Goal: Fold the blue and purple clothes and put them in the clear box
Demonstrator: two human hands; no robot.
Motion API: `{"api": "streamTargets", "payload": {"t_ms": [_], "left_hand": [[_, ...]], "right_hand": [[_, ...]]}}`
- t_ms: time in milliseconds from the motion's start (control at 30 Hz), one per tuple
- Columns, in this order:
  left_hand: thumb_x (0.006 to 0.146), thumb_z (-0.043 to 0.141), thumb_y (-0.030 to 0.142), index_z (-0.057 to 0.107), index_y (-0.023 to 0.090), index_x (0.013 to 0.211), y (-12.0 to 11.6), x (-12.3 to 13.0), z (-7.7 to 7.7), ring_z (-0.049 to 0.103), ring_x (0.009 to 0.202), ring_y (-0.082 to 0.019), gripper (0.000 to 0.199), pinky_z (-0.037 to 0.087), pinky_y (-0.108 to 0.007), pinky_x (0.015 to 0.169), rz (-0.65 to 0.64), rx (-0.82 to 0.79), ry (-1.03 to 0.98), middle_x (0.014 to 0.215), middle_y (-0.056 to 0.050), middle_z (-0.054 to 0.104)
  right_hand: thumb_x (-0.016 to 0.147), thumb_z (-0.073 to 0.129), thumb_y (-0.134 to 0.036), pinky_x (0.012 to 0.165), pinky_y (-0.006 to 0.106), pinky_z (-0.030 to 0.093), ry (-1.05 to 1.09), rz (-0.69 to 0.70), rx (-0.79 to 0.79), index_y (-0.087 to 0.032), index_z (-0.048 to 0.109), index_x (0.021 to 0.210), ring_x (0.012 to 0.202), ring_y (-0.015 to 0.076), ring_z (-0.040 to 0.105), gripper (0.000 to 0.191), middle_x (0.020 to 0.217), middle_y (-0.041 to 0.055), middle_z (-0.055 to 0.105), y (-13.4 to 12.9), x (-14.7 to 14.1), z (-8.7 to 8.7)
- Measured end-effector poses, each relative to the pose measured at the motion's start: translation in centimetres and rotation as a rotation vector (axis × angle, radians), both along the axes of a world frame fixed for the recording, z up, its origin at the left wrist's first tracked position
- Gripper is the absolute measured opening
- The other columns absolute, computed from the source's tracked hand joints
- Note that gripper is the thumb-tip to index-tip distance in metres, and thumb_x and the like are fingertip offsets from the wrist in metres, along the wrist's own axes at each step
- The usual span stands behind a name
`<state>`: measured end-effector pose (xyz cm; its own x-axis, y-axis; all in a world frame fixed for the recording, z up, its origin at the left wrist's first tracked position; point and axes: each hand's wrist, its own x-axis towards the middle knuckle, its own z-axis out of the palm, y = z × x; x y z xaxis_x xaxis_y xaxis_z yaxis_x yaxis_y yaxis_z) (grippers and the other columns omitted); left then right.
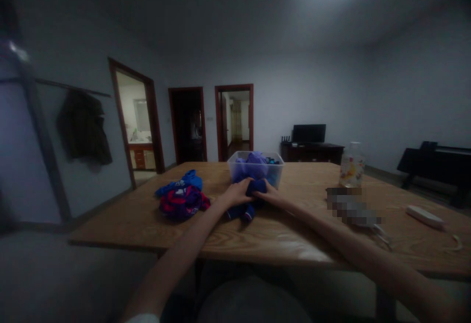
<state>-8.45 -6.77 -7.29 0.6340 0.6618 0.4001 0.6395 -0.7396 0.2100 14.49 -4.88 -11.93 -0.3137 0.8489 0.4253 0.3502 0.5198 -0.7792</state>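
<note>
Both my hands are on a navy garment with striped cuffs, at the middle of the wooden table. My left hand grips its left side and my right hand its right side. The cuffed ends lie on the tabletop below my hands; some of the cloth is hidden by my fingers. Just behind stands a clear plastic bin with purple cloth and darker pieces inside. To the left lie a crumpled purple-and-red garment and a bright blue garment, touching each other.
On the table's right side stand a clear jug with a floral print, a pixelated grey item with a cord, and a long white object. A dark cabinet with a screen is by the far wall.
</note>
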Motion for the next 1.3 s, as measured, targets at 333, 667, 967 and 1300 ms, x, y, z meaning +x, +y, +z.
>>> {"api": "streamTargets", "payload": {"t_ms": [333,667,967,1300], "left_hand": [[0.085,0.071,0.049,0.043,0.025,0.141,0.0,0.0,0.0,0.066,0.115,-0.030,0.066,0.054,-0.037,0.093,-0.004,-0.013,0.009,0.135,-0.008,0.061],[0.085,0.070,0.051,0.045,0.025,0.138,0.4,-0.1,-0.3,0.067,0.113,-0.030,0.065,0.054,-0.038,0.094,-0.025,-0.015,-0.002,0.131,-0.009,0.062],[0.080,0.075,0.047,0.048,0.026,0.138,1.2,-0.3,-0.2,0.065,0.116,-0.028,0.067,0.051,-0.037,0.100,-0.073,-0.090,-0.089,0.132,-0.007,0.063],[0.081,0.074,0.045,0.047,0.026,0.140,1.8,-0.3,-0.6,0.064,0.117,-0.027,0.067,0.050,-0.038,0.102,-0.056,-0.072,-0.062,0.134,-0.007,0.062]], "right_hand": [[0.081,0.074,-0.061,0.096,0.044,0.055,-0.081,-0.017,0.064,-0.019,0.054,0.129,0.102,0.0280,0.067,0.066,0.118,0.0107,0.069,-0.6,0.1,0.5],[0.082,0.071,-0.063,0.091,0.041,0.056,-0.163,-0.040,0.061,-0.019,0.054,0.127,0.098,0.0269,0.068,0.065,0.117,0.0105,0.070,0.1,0.5,0.1],[0.082,0.070,-0.068,0.096,0.044,0.054,-0.218,-0.054,0.052,-0.019,0.050,0.134,0.102,0.0293,0.068,0.074,0.122,0.0123,0.068,0.6,0.6,0.1],[0.082,0.070,-0.067,0.096,0.045,0.053,-0.230,-0.057,0.056,-0.020,0.052,0.132,0.102,0.0300,0.068,0.071,0.118,0.0118,0.071,0.4,0.6,0.1]]}}
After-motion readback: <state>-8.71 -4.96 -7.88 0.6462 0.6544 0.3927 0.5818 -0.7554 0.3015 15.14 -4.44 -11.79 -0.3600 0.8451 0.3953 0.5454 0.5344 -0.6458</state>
